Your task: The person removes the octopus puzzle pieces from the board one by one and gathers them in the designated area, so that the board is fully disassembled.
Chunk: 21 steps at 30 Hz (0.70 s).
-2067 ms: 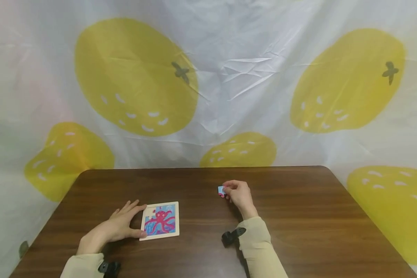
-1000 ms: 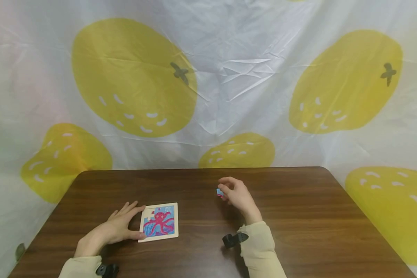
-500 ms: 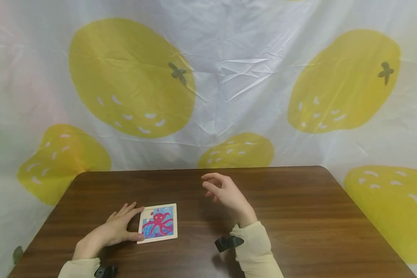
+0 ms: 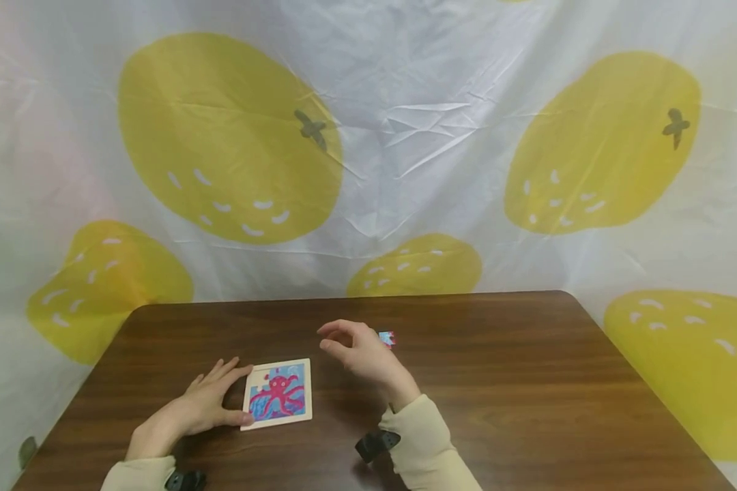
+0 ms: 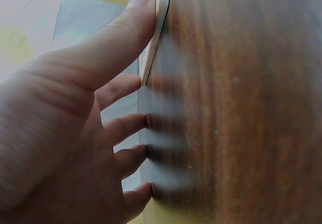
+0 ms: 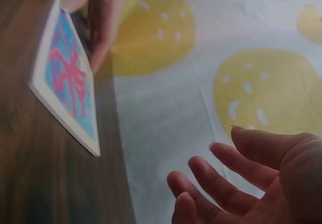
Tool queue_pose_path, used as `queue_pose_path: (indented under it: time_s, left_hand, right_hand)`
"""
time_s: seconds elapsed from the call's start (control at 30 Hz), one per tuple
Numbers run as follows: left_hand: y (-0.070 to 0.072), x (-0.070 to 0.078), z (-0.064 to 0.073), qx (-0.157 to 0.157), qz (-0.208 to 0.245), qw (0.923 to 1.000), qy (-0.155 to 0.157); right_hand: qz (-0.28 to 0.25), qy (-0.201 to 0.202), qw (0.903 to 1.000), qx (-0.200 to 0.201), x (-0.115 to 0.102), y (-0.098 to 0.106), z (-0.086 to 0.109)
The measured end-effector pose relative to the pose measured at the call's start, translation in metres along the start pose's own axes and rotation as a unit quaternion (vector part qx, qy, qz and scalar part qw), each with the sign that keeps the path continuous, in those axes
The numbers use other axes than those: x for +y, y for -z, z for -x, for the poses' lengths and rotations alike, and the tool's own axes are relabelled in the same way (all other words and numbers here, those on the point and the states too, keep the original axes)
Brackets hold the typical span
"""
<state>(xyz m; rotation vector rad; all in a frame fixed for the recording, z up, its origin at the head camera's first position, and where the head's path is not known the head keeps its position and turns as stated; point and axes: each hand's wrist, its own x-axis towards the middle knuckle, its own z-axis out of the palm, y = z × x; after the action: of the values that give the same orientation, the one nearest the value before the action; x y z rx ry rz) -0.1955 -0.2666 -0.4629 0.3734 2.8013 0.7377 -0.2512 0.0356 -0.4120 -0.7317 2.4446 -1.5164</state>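
A square octopus jigsaw puzzle [image 4: 280, 389] in a pale wooden frame lies left of centre on the table. Bare wood shows at its upper left, while pink and blue pieces fill the rest. My left hand [image 4: 190, 412] spreads along its left side, thumb on the lower left corner and index finger at the upper left one. The other fingertips touch the tabletop in the left wrist view. My right hand [image 4: 362, 351] hovers right of the puzzle with loosely bent fingers, holding nothing. Just behind it on the table lies a blue and pink puzzle piece [image 4: 387, 338].
The brown wood-grain table [image 4: 528, 382] reaches back to a white curtain [image 4: 430, 157] printed with yellow fruit. Black wrist cameras are strapped over both sleeves, the right one [image 4: 377, 444] close above the tabletop.
My right hand has let go of the puzzle piece, which now rests on the table, and has moved left toward the puzzle. The left hand stays at the frame.
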Motion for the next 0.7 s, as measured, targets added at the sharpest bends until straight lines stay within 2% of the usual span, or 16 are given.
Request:
queue_pose_path:
  time_s: [0.17,0.33,0.57,0.7]
  left_hand:
    - [0.0,0.001,0.0,-0.007,-0.003,1.0,0.003]
    - [0.001,0.002,0.0,-0.009,0.0,0.9999,0.006]
    - [0.0,0.003,0.002,-0.005,0.005,1.0,0.005]
    - [0.001,0.003,0.001,-0.004,0.0,1.0,0.0]
  right_hand:
    - [0.041,0.019,0.999,-0.003,0.002,-0.019,-0.005]
    - [0.07,0.027,0.9969,-0.026,0.008,-0.04,-0.015]
    - [0.114,-0.007,0.9922,-0.051,0.013,-0.065,-0.031]
    - [0.172,-0.027,0.983,-0.057,0.009,-0.075,-0.038]
